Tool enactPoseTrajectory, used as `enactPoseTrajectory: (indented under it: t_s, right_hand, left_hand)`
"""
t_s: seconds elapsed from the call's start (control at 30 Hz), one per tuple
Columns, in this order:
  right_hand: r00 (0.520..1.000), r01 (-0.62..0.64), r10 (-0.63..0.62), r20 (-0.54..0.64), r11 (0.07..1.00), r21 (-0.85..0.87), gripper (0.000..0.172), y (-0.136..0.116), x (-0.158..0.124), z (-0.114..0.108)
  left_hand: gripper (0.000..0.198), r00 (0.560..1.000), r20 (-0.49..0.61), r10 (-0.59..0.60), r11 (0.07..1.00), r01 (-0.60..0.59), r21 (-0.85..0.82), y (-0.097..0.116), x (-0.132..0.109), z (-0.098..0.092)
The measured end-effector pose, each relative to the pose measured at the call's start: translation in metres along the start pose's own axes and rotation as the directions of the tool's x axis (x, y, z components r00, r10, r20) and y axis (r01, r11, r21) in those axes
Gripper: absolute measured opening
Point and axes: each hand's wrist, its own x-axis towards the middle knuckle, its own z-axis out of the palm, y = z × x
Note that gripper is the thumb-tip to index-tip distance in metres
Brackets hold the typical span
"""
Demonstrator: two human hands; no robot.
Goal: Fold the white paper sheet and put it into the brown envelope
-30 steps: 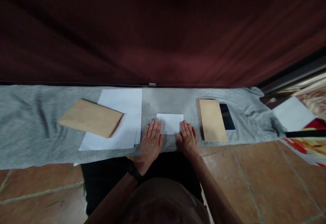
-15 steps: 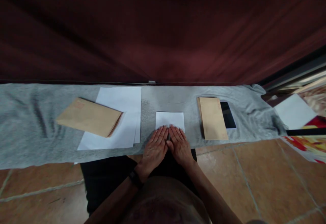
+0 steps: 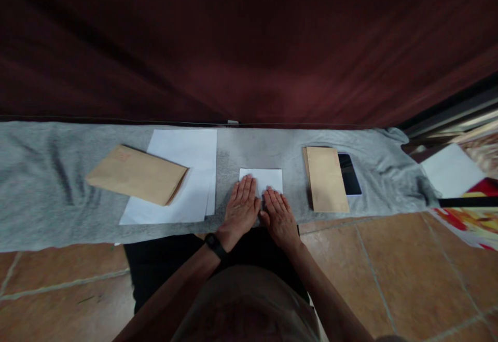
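A small white sheet of paper (image 3: 264, 177), seemingly folded, lies on the grey cloth in front of me. My left hand (image 3: 241, 204) rests flat on its left part, fingers stretched out. On the lower right part lies my right hand (image 3: 279, 217), also flat, with its thumb held a little apart. Neither hand grips anything. The paper's near edge is hidden under my hands. To the left, a stack of brown envelopes (image 3: 136, 174) lies across larger white sheets (image 3: 182, 147). More brown envelopes (image 3: 327, 181) lie to the right.
Grey cloth (image 3: 272, 147) covers the narrow table, which ends at a dark red curtain (image 3: 249, 72). A dark-screened phone (image 3: 349, 175) lies partly under the right envelopes. Farther right are a white sheet (image 3: 451, 169) and a colourful printed sheet (image 3: 467, 222).
My left hand has slid forward and slightly left over the paper, away from the right hand. My right hand has shifted slightly forward and right. The envelopes stay put.
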Motion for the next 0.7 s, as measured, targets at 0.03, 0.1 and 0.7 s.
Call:
enactPoseTrajectory:
  t_s: [0.03,0.1,0.7]
  right_hand:
    - [1.0,0.001,-0.001,0.0,1.0,-0.006,0.059,0.0,0.0,0.0]
    - [1.0,-0.001,0.001,-0.002,1.0,-0.014,0.057,-0.001,0.0,-0.001]
    - [0.994,-0.104,0.104,-0.04,0.994,-0.009,0.052,0.007,0.031,-0.001]
  left_hand:
    - [0.06,1.0,0.007,0.001,1.0,-0.001,-0.003,-0.001,0.005,0.0]
    - [0.058,1.0,0.016,0.011,1.0,-0.011,-0.011,-0.003,0.012,-0.001]
    - [0.06,0.996,0.004,0.094,0.995,-0.094,-0.03,-0.004,0.026,0.002]
